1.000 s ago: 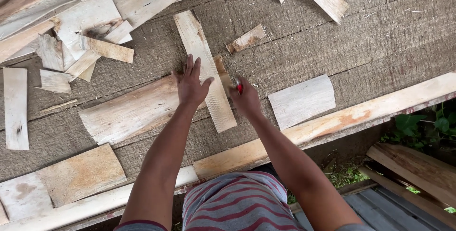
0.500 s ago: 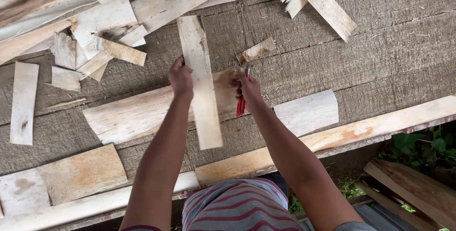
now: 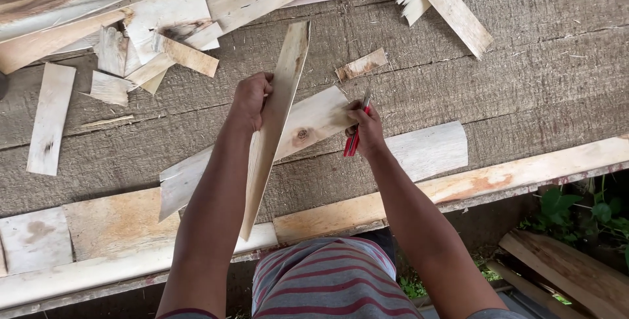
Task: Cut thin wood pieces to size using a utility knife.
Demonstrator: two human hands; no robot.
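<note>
Over rough workbench (image 3: 524, 43): left hand (image 3: 252, 99) gripping upright-tilted slat (image 3: 275, 129), long axis away; right hand (image 3: 367, 129) clutching red pliers (image 3: 354, 137).

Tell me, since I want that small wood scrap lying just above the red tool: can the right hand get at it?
Probably yes: the small wood scrap lies bare just beyond the right hand, nothing between them, though its fingers hold a red tool.

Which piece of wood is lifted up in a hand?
The long narrow strip, gripped by the left hand and tilted on edge. All the other boards and scraps lie flat on the workbench. The right hand holds a red tool.
</note>
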